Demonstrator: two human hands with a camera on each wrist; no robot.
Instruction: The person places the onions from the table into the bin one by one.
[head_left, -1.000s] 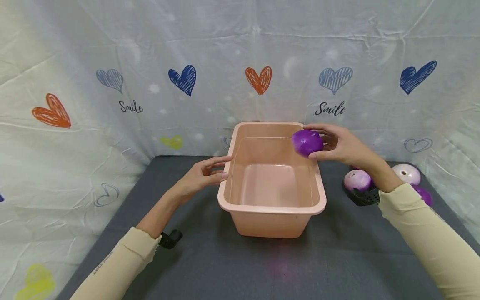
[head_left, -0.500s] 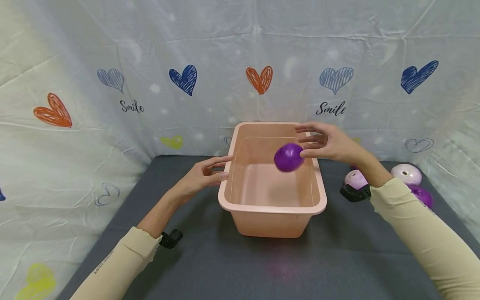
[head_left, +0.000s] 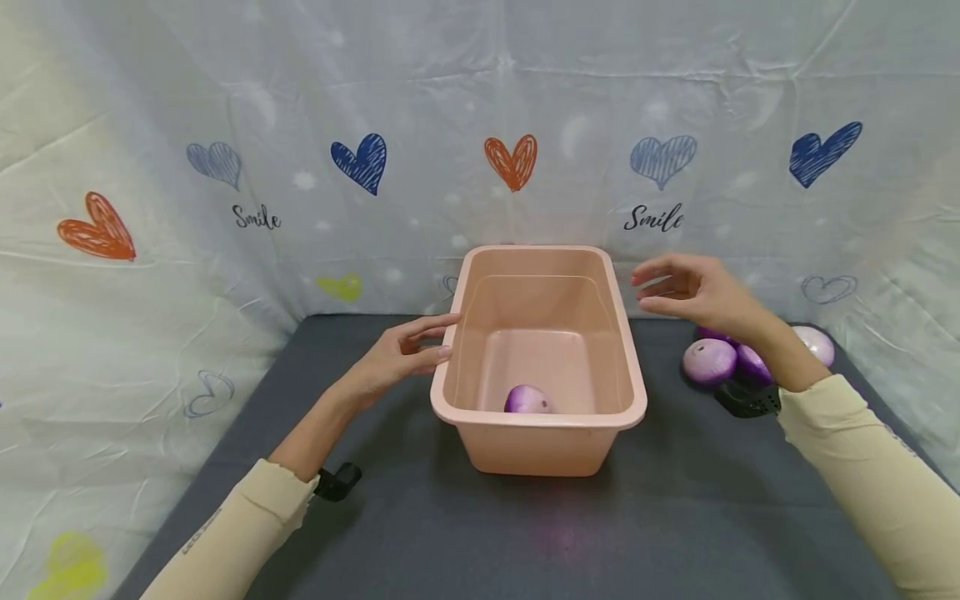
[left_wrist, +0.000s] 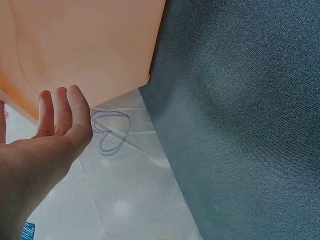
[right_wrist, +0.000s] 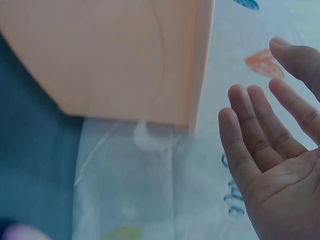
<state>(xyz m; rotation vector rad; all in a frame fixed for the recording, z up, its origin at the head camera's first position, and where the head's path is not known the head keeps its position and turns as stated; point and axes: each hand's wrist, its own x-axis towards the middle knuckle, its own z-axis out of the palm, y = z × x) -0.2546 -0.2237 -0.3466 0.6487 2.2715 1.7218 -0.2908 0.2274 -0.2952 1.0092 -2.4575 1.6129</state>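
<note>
A pink plastic tub (head_left: 450,367) stands on the dark grey cloth. A purple and white ball (head_left: 527,401) lies inside it near the front wall. My left hand (head_left: 405,350) rests against the tub's left rim with straight fingers; the left wrist view shows its fingers (left_wrist: 62,112) beside the tub's outer wall (left_wrist: 85,45). My right hand (head_left: 686,289) hovers open and empty just right of the tub's far right corner. In the right wrist view its spread fingers (right_wrist: 252,137) are clear of the tub wall (right_wrist: 125,60).
Several purple and pale balls (head_left: 708,361) lie on the cloth to the right of the tub, partly behind my right forearm. A white sheet with hearts (head_left: 513,162) walls in the back and sides. Dark cloth (head_left: 525,533) stretches in front of the tub.
My right hand let go of the purple ball over the tub. The ball dropped and now lies on the tub's floor. The right hand drew back to the right; the left hand stayed.
</note>
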